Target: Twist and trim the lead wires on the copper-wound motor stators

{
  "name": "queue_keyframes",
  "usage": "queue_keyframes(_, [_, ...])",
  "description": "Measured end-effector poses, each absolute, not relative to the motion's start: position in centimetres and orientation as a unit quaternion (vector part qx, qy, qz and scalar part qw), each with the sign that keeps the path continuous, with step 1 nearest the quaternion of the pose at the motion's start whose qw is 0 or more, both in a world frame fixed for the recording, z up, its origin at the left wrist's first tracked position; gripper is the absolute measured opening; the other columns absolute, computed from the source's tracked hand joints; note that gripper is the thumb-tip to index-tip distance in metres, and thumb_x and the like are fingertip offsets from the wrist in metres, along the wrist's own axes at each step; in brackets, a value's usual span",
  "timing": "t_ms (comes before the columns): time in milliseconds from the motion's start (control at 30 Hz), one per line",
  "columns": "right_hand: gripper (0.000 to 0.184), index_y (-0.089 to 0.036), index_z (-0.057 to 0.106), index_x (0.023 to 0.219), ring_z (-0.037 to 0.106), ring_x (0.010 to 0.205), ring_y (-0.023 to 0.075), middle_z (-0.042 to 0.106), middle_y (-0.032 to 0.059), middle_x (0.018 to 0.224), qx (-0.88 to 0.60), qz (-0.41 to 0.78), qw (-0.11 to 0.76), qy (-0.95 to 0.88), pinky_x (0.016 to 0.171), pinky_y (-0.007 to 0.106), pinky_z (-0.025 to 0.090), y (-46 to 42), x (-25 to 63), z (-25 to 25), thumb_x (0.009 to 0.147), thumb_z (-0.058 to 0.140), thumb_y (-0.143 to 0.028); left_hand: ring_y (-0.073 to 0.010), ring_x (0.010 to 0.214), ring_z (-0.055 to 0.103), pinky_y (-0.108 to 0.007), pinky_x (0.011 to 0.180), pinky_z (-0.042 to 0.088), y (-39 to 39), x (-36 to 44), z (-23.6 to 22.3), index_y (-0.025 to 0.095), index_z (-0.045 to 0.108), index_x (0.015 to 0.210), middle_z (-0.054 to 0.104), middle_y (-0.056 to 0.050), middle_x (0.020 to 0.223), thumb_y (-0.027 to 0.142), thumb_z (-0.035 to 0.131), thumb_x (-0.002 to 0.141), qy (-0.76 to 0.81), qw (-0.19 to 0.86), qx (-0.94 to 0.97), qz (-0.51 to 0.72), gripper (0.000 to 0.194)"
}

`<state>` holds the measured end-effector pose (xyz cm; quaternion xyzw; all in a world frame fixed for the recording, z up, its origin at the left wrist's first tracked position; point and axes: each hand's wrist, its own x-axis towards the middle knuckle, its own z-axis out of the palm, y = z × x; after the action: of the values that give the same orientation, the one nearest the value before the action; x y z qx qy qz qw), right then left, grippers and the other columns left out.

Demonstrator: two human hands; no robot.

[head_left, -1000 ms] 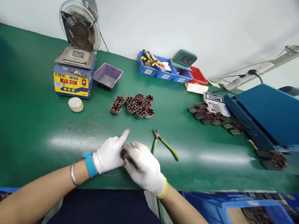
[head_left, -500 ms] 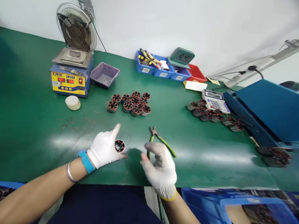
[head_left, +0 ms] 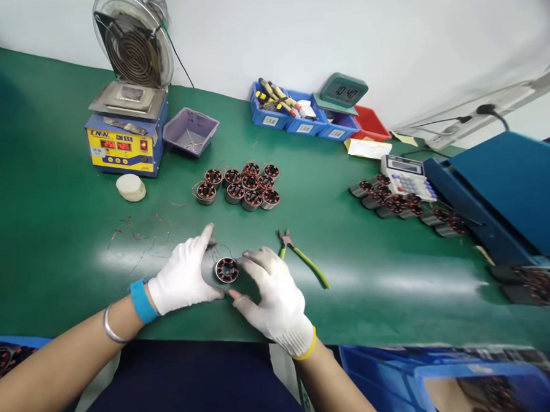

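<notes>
A wound motor stator (head_left: 227, 271), a metal ring with copper coils and thin loose wire ends at its top, stands on the green bench between my hands. My left hand (head_left: 184, 273), in a white glove, is at its left with thumb and fingers spread, a small gap from the ring. From the right, my right hand (head_left: 274, 298), also gloved, curves its parted fingers towards the ring; whether a fingertip touches it I cannot tell. Green-handled side cutters (head_left: 308, 262) lie just beyond my right hand. Farther back stands a cluster of similar stators (head_left: 251, 199).
Wire scraps (head_left: 135, 228) and a pale round block (head_left: 131, 187) lie at left, before a solder pot (head_left: 122, 146). A purple tray (head_left: 209, 132) and blue bins (head_left: 270, 118) stand behind. More stators (head_left: 385, 200) sit at right near a calculator (head_left: 406, 168) and blue case (head_left: 509, 194).
My right hand has moved left, from beside the cutters to the stator. The left hand has drawn slightly away from the stator, whose wire ends now show. The view has shifted a little.
</notes>
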<state>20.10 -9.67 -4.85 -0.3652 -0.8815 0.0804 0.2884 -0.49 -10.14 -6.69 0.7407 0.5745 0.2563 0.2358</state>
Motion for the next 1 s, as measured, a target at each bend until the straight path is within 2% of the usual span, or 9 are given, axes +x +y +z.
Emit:
queue_keyframes(100, [0.034, -0.020, 0.059, 0.111, 0.057, 0.105, 0.0283, 0.066, 0.0091, 0.105, -0.316, 0.044, 0.290, -0.902, 0.103, 0.057, 0.037, -9.4, 20.0, -4.7, 0.080, 0.065, -0.031, -0.0337, 0.115, 0.056, -0.046, 0.097, 0.045, -9.7, -0.1, -6.3, 0.014, 0.011, 0.148, 0.057, -0.017, 0.130, 0.043, 0.076, 0.058, 0.558, 0.234, 0.758, 0.241, 0.115])
queue_keyframes(267, [0.012, -0.022, 0.062, 0.093, 0.061, 0.095, 0.0241, 0.069, 0.0030, 0.087, -0.271, 0.024, 0.288, -0.918, 0.102, 0.057, 0.036, -9.3, 19.5, -4.5, 0.083, 0.058, -0.018, -0.0293, 0.096, 0.062, -0.043, 0.086, 0.048, -9.3, 0.5, -6.4, 0.013, 0.035, 0.140, 0.068, -0.010, 0.105, 0.035, 0.068, 0.067, 0.565, 0.236, 0.763, 0.208, 0.083])
queue_keyframes(367, [0.011, -0.021, 0.061, 0.093, 0.061, 0.095, 0.0229, 0.067, 0.0033, 0.085, -0.271, 0.051, 0.319, -0.907, 0.102, 0.054, 0.038, -9.2, 19.7, -4.6, 0.082, 0.058, -0.018, -0.0293, 0.091, 0.062, -0.042, 0.082, 0.048, -9.3, 0.6, -6.6, 0.014, 0.040, 0.138, 0.067, -0.010, 0.101, 0.038, 0.067, 0.067, 0.578, 0.218, 0.761, 0.199, 0.080])
queue_keyframes(500, [0.037, -0.017, 0.059, 0.113, 0.056, 0.106, 0.0292, 0.066, 0.0102, 0.102, -0.285, 0.050, 0.286, -0.913, 0.101, 0.059, 0.037, -8.8, 20.1, -4.8, 0.080, 0.065, -0.033, -0.0285, 0.090, 0.061, -0.040, 0.081, 0.047, -9.4, 0.6, -6.6, 0.015, 0.039, 0.140, 0.066, -0.009, 0.097, 0.043, 0.067, 0.065, 0.584, 0.205, 0.762, 0.188, 0.085])
queue_keyframes(600, [0.026, -0.019, 0.060, 0.109, 0.058, 0.102, 0.0261, 0.068, 0.0070, 0.099, -0.245, 0.037, 0.264, -0.932, 0.102, 0.057, 0.037, -8.6, 20.1, -4.7, 0.084, 0.058, -0.023, -0.0272, 0.087, 0.060, -0.039, 0.080, 0.045, -9.4, 0.7, -6.3, 0.016, 0.038, 0.141, 0.065, -0.008, 0.095, 0.045, 0.066, 0.064, 0.590, 0.190, 0.765, 0.178, 0.087])
queue_keyframes(733, [0.017, -0.019, 0.061, 0.100, 0.061, 0.096, 0.0219, 0.069, 0.0041, 0.090, -0.214, 0.044, 0.294, -0.930, 0.103, 0.053, 0.038, -9.0, 20.2, -4.6, 0.086, 0.052, -0.015, -0.0255, 0.082, 0.058, -0.037, 0.074, 0.042, -9.3, 0.8, -5.7, 0.022, 0.065, 0.110, 0.064, -0.005, 0.083, 0.041, 0.064, 0.069, 0.566, 0.171, 0.792, 0.152, 0.045])
queue_keyframes(833, [0.013, -0.021, 0.061, 0.094, 0.061, 0.093, 0.0209, 0.067, 0.0039, 0.086, -0.252, 0.044, 0.289, -0.923, 0.098, 0.050, 0.044, -9.6, 20.6, -4.9, 0.087, 0.050, -0.016, -0.0245, 0.077, 0.058, -0.037, 0.071, 0.042, -9.4, 0.8, -5.6, 0.021, 0.068, 0.082, 0.062, -0.005, 0.076, 0.040, 0.064, 0.068, 0.550, 0.177, 0.803, 0.147, 0.024])
queue_keyframes(900, [0.012, -0.020, 0.060, 0.088, 0.060, 0.091, 0.0214, 0.065, 0.0060, 0.086, -0.304, 0.026, 0.272, -0.913, 0.087, 0.044, 0.049, -9.8, 20.9, -5.5, 0.089, 0.049, -0.017, -0.0253, 0.079, 0.058, -0.038, 0.073, 0.044, -9.5, 0.8, -5.8, 0.020, 0.065, 0.080, 0.064, -0.006, 0.081, 0.042, 0.066, 0.065, 0.550, 0.179, 0.799, 0.164, 0.027])
queue_keyframes(1000, [0.017, -0.019, 0.060, 0.084, 0.058, 0.085, 0.0226, 0.064, 0.0091, 0.087, -0.363, -0.004, 0.224, -0.905, 0.069, 0.035, 0.047, -10.0, 21.1, -6.3, 0.091, 0.045, -0.022, -0.0288, 0.097, 0.059, -0.041, 0.085, 0.046, -9.8, 0.8, -6.0, 0.018, 0.062, 0.094, 0.064, -0.010, 0.108, 0.041, 0.071, 0.060, 0.531, 0.193, 0.793, 0.226, 0.042])
